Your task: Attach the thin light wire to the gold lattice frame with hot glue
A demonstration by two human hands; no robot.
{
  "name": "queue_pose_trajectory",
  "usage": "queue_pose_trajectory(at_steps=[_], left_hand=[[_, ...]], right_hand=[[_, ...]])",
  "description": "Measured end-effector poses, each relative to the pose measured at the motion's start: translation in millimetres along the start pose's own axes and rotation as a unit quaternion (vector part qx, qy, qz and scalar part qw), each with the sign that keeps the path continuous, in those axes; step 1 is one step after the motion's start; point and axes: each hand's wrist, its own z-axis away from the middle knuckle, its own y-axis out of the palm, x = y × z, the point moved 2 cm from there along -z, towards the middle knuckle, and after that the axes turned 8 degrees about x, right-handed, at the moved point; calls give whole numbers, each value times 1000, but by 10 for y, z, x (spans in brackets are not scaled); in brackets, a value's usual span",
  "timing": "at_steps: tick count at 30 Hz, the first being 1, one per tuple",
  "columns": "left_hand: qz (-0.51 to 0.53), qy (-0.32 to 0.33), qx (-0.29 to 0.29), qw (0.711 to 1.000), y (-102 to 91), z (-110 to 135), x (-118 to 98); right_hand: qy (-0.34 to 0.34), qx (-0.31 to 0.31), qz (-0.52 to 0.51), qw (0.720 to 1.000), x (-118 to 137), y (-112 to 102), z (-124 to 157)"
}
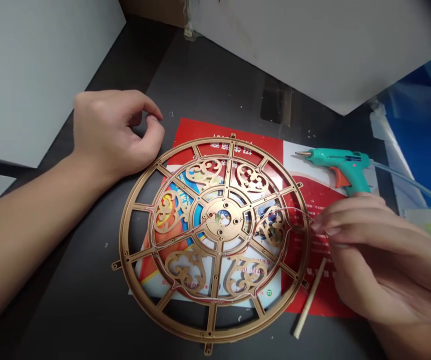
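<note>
A round gold openwork frame [215, 237] with scroll cut-outs lies flat on a red and white printed sheet [313, 200]. A thin clear wire [268, 220] runs in loops over the frame. My right hand [373, 255] is at the frame's right rim, its fingertips pinched on the wire's end. My left hand [113, 132] rests on the dark table beside the frame's upper left rim, fingers curled loosely with nothing seen in them.
A teal glue gun [341, 165] with an orange trigger lies on the sheet behind my right hand, a clear glue stick trailing right. A pale wooden stick [309, 300] lies by the frame's lower right. White boards [31, 75] stand at left and back.
</note>
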Motion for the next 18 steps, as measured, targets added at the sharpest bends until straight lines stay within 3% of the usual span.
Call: queue_pose_trajectory(at_steps=[4,9,11,14,18], left_hand=[[-8,-9,17,1000,-6,-12,11],[0,-20,17,1000,-54,-20,-101],[2,-26,18,999,-78,-10,-146],[-2,-45,38,998,-86,12,-148],[32,-94,57,993,-19,30,3]], right_hand=[[23,38,26,999,88,45,-8],[26,186,81,979,320,158,-7],[24,217,92,971,388,209,20],[42,219,106,969,441,275,66],[79,204,103,970,461,327,94]])
